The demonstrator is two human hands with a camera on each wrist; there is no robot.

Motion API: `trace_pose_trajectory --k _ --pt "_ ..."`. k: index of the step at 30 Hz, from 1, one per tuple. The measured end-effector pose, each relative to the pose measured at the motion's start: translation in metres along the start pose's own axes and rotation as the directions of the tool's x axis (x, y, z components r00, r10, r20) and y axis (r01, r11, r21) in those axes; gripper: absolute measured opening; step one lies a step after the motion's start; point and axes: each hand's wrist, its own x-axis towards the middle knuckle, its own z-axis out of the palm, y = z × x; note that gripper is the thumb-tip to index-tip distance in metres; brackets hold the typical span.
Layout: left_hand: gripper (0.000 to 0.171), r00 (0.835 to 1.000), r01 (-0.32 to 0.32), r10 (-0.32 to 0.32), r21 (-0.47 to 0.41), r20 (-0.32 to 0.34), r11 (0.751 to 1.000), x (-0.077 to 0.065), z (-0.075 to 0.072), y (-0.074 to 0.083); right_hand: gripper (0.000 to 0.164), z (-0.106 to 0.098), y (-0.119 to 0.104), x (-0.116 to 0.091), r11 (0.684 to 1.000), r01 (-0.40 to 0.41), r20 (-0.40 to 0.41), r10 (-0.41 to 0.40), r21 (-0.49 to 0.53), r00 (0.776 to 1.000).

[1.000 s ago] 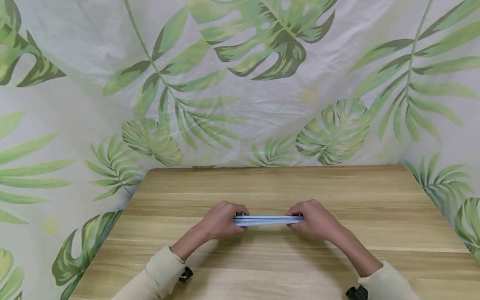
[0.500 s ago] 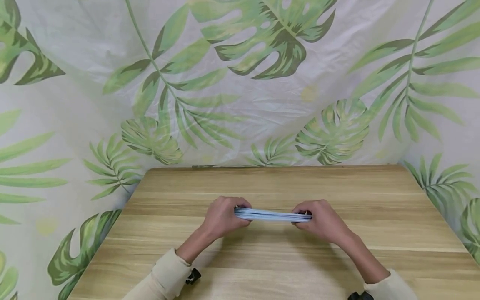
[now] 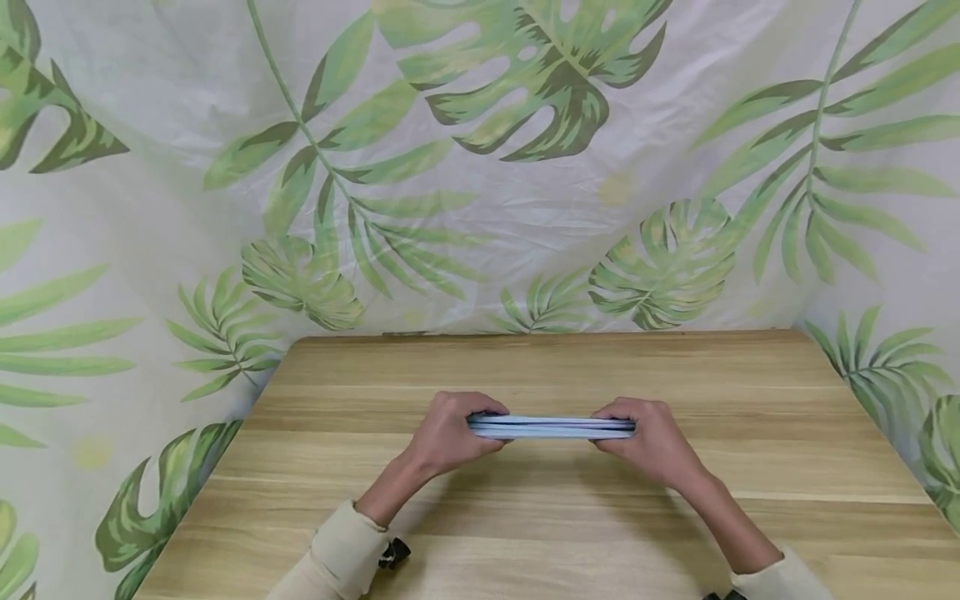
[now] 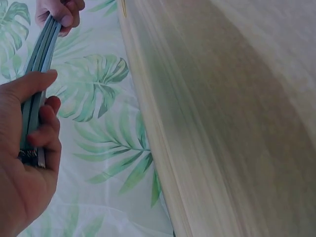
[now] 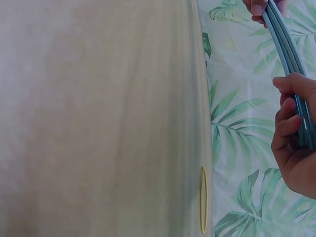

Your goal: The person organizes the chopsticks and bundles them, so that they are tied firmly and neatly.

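At five o'clock from the centre of the head view, a stack of thin blue layers [image 3: 551, 428] was held, apparently clear of the tabletop [image 3: 525, 533]. Its nine o'clock end was clasped by the left grip [image 3: 453, 433] and its three o'clock end by the right grip [image 3: 651, 437], each closed round it. Slim gaps were seen between the layers, so inner ones could be shed if either grip were loosened. The stack was bowed in the wrist views; it might be creased by too hard an inward squeeze. The yellow loop [image 5: 204, 200], seen at five o'clock in the right wrist view near the tabletop's edge, could be knocked off by a low sweep.
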Motion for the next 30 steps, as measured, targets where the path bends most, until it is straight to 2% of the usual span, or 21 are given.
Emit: trace_pose_trajectory --k 4,6,14,18,21,25,30 --pt "0.029 0.997 -0.072 0.072 -0.032 0.009 0.997 0.002 0.003 -0.002 0.022 0.003 0.002 -0.002 1.000 -0.003 -0.016 0.004 0.016 1.000" --pt "0.030 0.996 -0.089 0.089 -0.033 0.014 0.996 0.003 0.005 -0.002 0.022 0.004 0.002 -0.002 1.000 -0.009 -0.020 0.010 0.022 1.000" --pt "0.034 0.997 -0.076 0.076 -0.011 -0.008 0.997 0.005 0.015 0.000 0.026 0.008 0.000 -0.003 0.999 -0.033 -0.043 0.033 0.010 0.999" --pt "0.032 0.996 -0.082 0.083 0.031 -0.018 0.996 0.007 0.019 0.001 0.027 0.010 0.000 -0.003 0.999 -0.035 -0.067 0.035 -0.011 0.997" --pt "0.028 0.998 -0.065 0.062 0.104 0.025 0.993 0.009 0.020 0.006 0.026 0.011 0.000 -0.003 0.999 -0.039 -0.082 0.037 -0.024 0.996" --pt "0.021 0.993 -0.031 0.006 0.218 0.114 0.976 0.017 0.019 0.011 0.024 0.009 -0.001 -0.003 0.998 -0.050 -0.080 0.046 -0.045 0.996" --pt "0.015 0.984 -0.016 -0.035 0.284 0.176 0.959 0.023 0.019 0.013 0.021 0.005 0.000 -0.002 0.997 -0.057 -0.065 0.053 -0.059 0.996"
